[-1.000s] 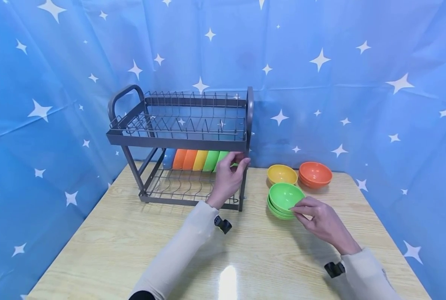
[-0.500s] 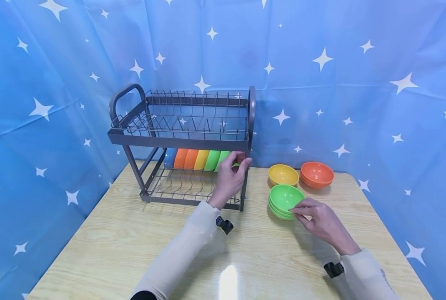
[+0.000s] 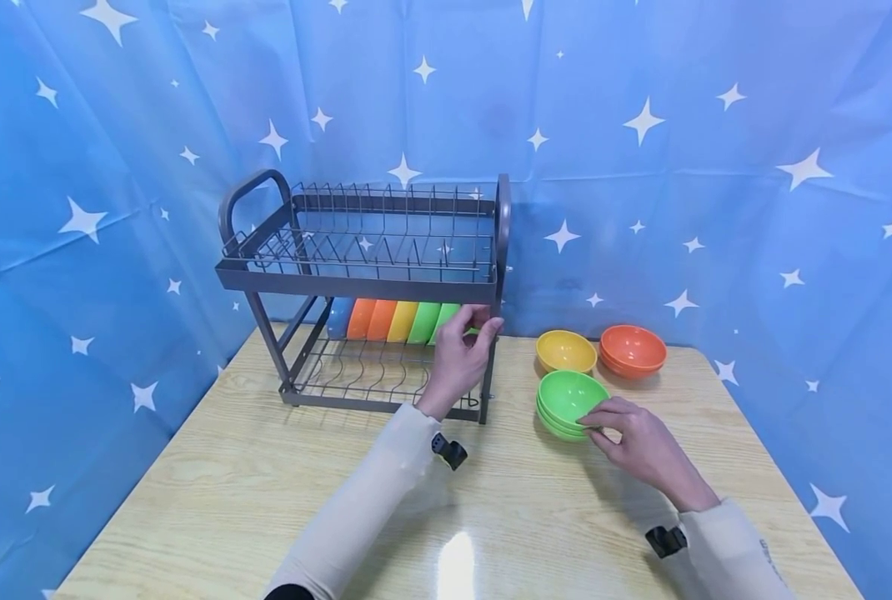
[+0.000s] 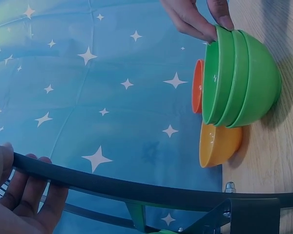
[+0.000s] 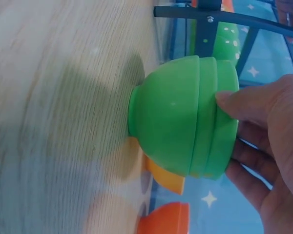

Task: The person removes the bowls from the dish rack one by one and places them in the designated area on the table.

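Note:
A stack of three green bowls (image 3: 570,396) stands on the table, rims tilted slightly in the head view. My right hand (image 3: 639,448) pinches the near rim of the top bowl, thumb outside on the wall (image 5: 224,126) in the right wrist view. The fingers of my left hand (image 3: 459,360) curl round the dark side bar (image 4: 112,187) of a two-tier dish rack (image 3: 356,285), at its right end. Behind that hand, on the rack's lower tier, several bowls stand on edge in a row: a blue bowl (image 3: 339,319), orange ones, a yellow bowl (image 3: 401,322) and green ones.
Just behind the green stack sits a yellow bowl (image 3: 566,351), with stacked orange bowls (image 3: 633,347) to its right. The rack's upper tier has wire slots (image 3: 386,242). A blue star-patterned curtain (image 3: 603,217) closes off the back and sides of the wooden table (image 3: 213,483).

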A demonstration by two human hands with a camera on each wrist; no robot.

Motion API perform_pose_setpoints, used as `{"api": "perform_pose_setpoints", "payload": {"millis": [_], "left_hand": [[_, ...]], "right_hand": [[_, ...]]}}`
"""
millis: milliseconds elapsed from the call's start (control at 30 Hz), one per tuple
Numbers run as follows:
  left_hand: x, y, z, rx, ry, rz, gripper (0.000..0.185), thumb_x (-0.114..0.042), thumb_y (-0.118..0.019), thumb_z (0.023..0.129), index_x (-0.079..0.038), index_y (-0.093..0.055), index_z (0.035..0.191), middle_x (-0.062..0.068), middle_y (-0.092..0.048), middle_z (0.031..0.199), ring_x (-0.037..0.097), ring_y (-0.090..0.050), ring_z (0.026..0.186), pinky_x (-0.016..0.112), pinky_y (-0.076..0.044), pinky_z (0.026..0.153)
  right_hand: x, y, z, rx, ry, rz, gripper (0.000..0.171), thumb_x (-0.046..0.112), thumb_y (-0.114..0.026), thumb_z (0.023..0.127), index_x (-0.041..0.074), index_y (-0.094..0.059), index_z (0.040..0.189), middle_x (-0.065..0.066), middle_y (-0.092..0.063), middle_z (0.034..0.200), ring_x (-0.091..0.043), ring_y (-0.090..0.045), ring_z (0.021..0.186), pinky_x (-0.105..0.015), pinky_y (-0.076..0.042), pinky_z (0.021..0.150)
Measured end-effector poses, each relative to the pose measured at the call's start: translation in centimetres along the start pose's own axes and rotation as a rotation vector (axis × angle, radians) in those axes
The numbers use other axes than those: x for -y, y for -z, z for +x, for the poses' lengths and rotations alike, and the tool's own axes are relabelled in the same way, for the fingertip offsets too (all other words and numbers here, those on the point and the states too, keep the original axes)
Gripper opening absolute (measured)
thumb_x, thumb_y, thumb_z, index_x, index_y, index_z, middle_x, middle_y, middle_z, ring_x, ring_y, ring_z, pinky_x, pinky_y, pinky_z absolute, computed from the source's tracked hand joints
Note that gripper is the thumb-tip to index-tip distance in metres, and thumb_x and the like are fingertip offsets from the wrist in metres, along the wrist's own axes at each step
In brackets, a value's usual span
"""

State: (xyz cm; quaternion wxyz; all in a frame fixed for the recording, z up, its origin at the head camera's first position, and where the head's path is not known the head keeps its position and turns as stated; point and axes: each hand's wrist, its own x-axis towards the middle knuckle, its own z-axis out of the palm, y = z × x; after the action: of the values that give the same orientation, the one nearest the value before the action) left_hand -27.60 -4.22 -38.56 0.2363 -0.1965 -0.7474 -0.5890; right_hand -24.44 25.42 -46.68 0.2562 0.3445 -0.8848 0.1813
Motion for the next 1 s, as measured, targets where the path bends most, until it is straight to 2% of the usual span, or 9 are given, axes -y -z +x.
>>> {"api": "perform_pose_setpoints", "payload": {"millis": [200,400,533,800,1000], "left_hand": [[0.1,0.0,0.0,0.005,0.005,-0.003,0.022,-0.024,-0.063,0.103,-0.008,-0.065,0.118,0.008,-0.071,0.106,0.017,-0.069,0.095,0.025,-0.062,0.077],[0.1,0.0,0.1,0.008,0.007,0.000,0.022,-0.024,-0.064,0.103,-0.008,-0.065,0.118,0.009,-0.071,0.106,0.018,-0.069,0.095,0.025,-0.062,0.078],[0.1,0.0,0.1,0.005,0.004,0.000,0.022,-0.024,-0.064,0.103,-0.008,-0.065,0.117,0.009,-0.071,0.106,0.018,-0.069,0.095,0.024,-0.062,0.077],[0.0,0.1,0.3,0.004,0.011,0.004,0.022,-0.024,-0.063,0.103,-0.008,-0.065,0.118,0.009,-0.070,0.106,0.018,-0.068,0.095,0.022,-0.061,0.077],[0.0,0.0,0.2,0.008,0.018,0.006,0.023,-0.025,-0.063,0.103,-0.008,-0.064,0.119,0.008,-0.070,0.107,0.018,-0.069,0.096,0.023,-0.061,0.079]], "right_hand": [[0.7,-0.1,0.3,0.037,-0.047,0.047,0.022,0.007,-0.087,0.078,0.017,-0.081,0.096,0.006,-0.075,0.095,-0.012,-0.070,0.085,-0.037,-0.062,0.074],[1.4,-0.5,0.8,0.050,-0.039,0.083,0.020,0.009,-0.085,0.081,0.015,-0.080,0.100,0.003,-0.074,0.100,-0.016,-0.070,0.093,-0.036,-0.061,0.074],[1.9,-0.8,1.4,0.040,-0.031,0.093,0.020,0.011,-0.083,0.084,0.014,-0.079,0.103,0.001,-0.073,0.104,-0.017,-0.069,0.096,-0.040,-0.061,0.078],[3.4,-0.8,3.0,0.038,-0.079,0.165,0.034,0.011,-0.082,0.086,0.011,-0.074,0.119,-0.002,-0.069,0.119,-0.022,-0.064,0.113,-0.050,-0.058,0.093],[4.3,-1.0,4.3,0.064,-0.141,0.254,0.049,0.018,-0.081,0.090,0.017,-0.064,0.136,-0.006,-0.065,0.136,-0.027,-0.059,0.128,-0.055,-0.052,0.104]]}}
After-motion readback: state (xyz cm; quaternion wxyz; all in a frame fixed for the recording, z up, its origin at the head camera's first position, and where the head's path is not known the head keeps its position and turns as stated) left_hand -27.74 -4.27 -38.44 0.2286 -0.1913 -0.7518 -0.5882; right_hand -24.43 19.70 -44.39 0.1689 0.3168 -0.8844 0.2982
